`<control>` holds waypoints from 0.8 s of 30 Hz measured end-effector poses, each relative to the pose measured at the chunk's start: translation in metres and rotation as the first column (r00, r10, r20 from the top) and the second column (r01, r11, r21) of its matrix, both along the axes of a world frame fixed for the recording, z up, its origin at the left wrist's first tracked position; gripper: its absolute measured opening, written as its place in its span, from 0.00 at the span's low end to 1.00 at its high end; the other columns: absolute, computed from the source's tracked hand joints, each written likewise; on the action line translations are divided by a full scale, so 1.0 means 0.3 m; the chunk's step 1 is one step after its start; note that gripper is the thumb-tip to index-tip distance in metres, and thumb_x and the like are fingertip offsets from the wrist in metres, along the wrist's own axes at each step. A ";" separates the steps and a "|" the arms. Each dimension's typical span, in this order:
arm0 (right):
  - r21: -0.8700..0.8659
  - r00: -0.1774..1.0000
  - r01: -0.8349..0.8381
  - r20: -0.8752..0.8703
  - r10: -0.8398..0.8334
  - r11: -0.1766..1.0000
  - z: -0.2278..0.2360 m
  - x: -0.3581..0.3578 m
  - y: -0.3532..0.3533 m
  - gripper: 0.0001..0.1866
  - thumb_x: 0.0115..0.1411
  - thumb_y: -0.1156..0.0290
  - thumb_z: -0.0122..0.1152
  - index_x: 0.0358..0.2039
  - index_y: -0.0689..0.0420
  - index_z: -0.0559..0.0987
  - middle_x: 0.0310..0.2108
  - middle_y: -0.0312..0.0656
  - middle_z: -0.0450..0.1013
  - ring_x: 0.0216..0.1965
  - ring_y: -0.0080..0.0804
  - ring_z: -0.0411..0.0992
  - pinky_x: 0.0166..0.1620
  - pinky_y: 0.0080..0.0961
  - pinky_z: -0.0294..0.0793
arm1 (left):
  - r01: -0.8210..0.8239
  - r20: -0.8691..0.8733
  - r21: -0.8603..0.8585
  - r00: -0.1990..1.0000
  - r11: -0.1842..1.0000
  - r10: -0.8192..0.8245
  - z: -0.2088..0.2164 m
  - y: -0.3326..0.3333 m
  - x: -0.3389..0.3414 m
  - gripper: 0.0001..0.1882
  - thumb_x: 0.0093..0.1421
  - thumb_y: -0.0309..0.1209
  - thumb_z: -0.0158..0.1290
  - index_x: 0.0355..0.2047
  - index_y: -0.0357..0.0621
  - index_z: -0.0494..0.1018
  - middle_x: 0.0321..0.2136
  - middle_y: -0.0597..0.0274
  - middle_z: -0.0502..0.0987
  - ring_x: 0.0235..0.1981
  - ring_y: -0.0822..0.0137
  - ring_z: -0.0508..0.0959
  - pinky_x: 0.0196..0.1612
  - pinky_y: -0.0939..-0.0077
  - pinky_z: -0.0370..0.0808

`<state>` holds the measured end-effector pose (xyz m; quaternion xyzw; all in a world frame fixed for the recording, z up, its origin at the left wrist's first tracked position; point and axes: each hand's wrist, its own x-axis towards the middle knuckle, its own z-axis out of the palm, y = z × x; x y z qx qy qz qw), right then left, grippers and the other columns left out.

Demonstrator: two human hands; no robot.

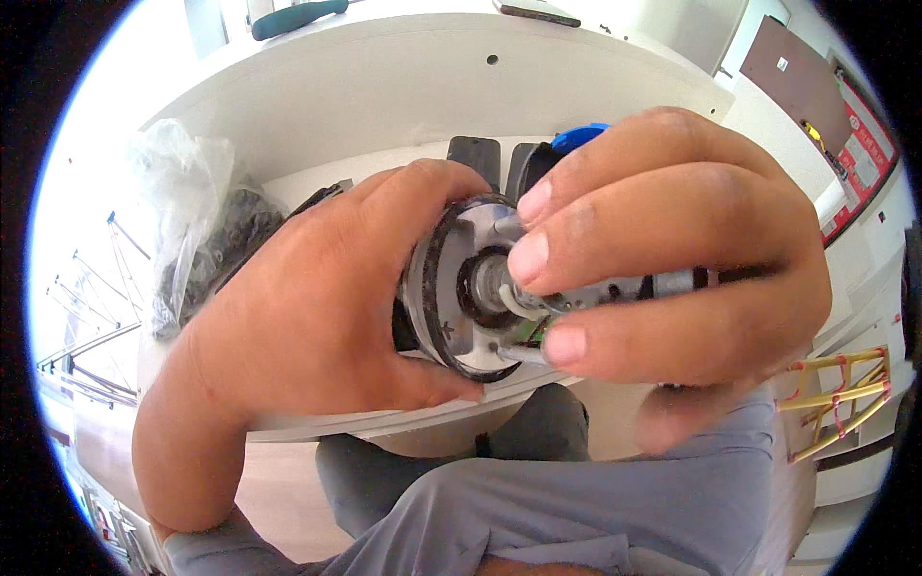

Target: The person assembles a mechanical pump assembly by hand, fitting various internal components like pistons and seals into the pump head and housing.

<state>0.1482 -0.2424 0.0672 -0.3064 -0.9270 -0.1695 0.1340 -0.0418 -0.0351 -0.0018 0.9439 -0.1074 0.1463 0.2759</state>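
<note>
1 clear bag sits on the white worktop; left hand curls round a metal housing, right hand pinches its posts; yellow frame rightward.

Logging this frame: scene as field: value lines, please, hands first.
left hand: wrapped around round metal part with black rim
right hand: fingers at the part's grey posts; firm grip unclear
left side: clear plastic bag, dark contents
far side: dark green handle
right side: yellow rod frame with red ties
</note>
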 end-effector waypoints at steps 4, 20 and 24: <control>0.000 1.000 0.014 0.011 -0.014 1.000 -0.008 -0.014 0.003 0.22 0.71 0.53 0.62 0.42 0.62 0.86 0.45 0.60 0.81 0.41 0.50 0.81 0.44 0.39 0.86 | 0.023 0.019 0.022 1.000 1.000 -0.023 -0.008 0.009 0.009 0.58 0.35 0.38 0.83 0.67 0.38 0.67 0.58 0.46 0.79 0.61 0.47 0.79 0.65 0.58 0.73; 0.107 0.995 0.087 -0.050 -0.082 0.990 -0.051 -0.035 0.004 0.19 0.65 0.56 0.66 0.41 0.62 0.86 0.41 0.56 0.81 0.37 0.47 0.81 0.41 0.38 0.86 | 0.022 -0.019 0.001 1.000 1.000 -0.021 0.003 0.012 -0.006 0.58 0.35 0.39 0.83 0.66 0.37 0.68 0.57 0.45 0.79 0.61 0.48 0.79 0.65 0.57 0.72; 0.162 0.994 0.090 -0.071 -0.079 0.983 -0.074 -0.026 -0.003 0.19 0.64 0.56 0.66 0.40 0.62 0.86 0.40 0.55 0.81 0.37 0.46 0.81 0.40 0.37 0.86 | 0.018 -0.012 0.019 1.000 1.000 -0.018 0.025 -0.003 -0.015 0.60 0.34 0.37 0.84 0.68 0.37 0.66 0.60 0.46 0.78 0.62 0.49 0.78 0.68 0.57 0.71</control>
